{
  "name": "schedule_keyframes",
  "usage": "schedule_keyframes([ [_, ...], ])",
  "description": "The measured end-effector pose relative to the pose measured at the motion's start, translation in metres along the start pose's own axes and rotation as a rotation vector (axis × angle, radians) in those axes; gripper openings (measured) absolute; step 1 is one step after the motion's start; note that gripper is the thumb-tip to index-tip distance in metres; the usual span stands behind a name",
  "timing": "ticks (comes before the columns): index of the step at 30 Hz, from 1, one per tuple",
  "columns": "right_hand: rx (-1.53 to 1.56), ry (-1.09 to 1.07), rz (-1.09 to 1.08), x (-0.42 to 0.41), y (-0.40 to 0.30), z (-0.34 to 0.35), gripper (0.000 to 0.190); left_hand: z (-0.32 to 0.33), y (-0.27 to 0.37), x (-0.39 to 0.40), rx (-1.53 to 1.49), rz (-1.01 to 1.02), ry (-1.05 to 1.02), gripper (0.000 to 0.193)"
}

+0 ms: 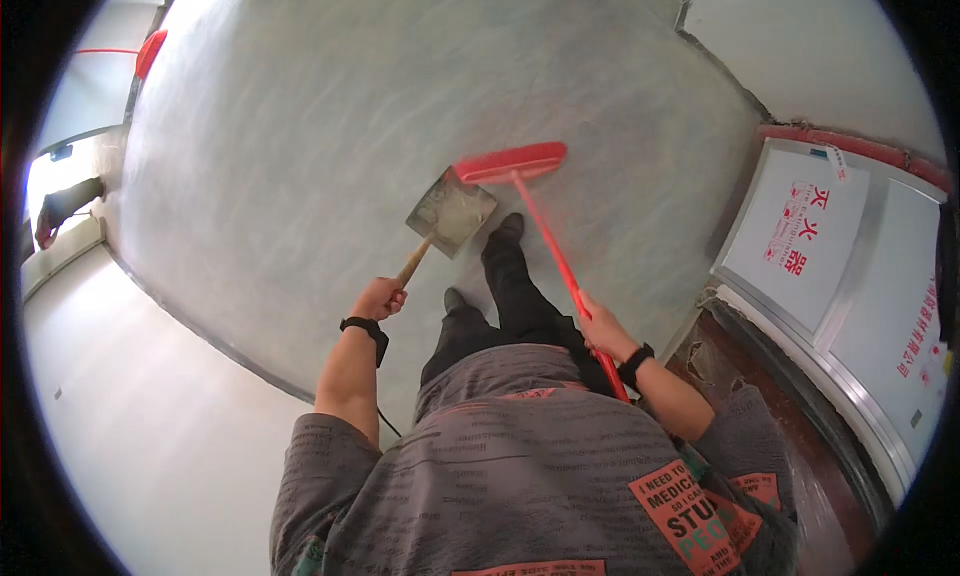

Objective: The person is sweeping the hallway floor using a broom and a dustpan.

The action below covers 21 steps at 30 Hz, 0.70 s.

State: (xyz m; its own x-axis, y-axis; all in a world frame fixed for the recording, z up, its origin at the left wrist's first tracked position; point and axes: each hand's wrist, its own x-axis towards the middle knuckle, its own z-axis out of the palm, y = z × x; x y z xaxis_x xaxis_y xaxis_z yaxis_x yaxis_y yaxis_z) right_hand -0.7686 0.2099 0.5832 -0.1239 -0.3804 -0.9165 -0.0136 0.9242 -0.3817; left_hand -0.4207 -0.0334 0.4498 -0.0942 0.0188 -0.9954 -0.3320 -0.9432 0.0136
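Observation:
My left hand (380,299) grips the wooden handle (415,262) of a metal dustpan (452,211), whose scuffed pan is held low over the grey floor. In my right hand (604,328) is the red pole (550,235) of a push broom. The red broom head (511,162) lies across the floor just ahead of the dustpan, its left end meeting or overlapping the pan's far corner. I cannot tell whether the pan rests on the floor. Dark bands circle both my wrists.
A grey concrete floor (315,126) spreads ahead. To the right, a white fire extinguisher cabinet (802,223) stands against the wall. White wall (165,411) runs along the left. At the far left are another red broom head (151,54) and a person's arm (71,205).

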Motion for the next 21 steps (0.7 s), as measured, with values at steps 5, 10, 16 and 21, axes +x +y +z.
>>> schedule_keyframes([
  [5, 0.204, -0.078, -0.011, -0.059, -0.003, -0.012, 0.051, 0.024, -0.025, 0.015, -0.016, 0.029, 0.011, 0.003],
  [10, 0.493, 0.089, 0.035, -0.055, 0.021, -0.017, 0.052, 0.013, -0.043, 0.018, 0.031, 0.060, 0.018, 0.003],
  [16, 0.545, 0.191, -0.057, 0.006, 0.057, -0.041, 0.040, 0.003, -0.054, 0.005, 0.163, 0.136, 0.018, 0.004],
  [21, 0.350, 0.220, -0.031, 0.022, 0.102, 0.018, 0.041, 0.001, -0.064, 0.014, 0.230, 0.112, 0.024, 0.005],
])
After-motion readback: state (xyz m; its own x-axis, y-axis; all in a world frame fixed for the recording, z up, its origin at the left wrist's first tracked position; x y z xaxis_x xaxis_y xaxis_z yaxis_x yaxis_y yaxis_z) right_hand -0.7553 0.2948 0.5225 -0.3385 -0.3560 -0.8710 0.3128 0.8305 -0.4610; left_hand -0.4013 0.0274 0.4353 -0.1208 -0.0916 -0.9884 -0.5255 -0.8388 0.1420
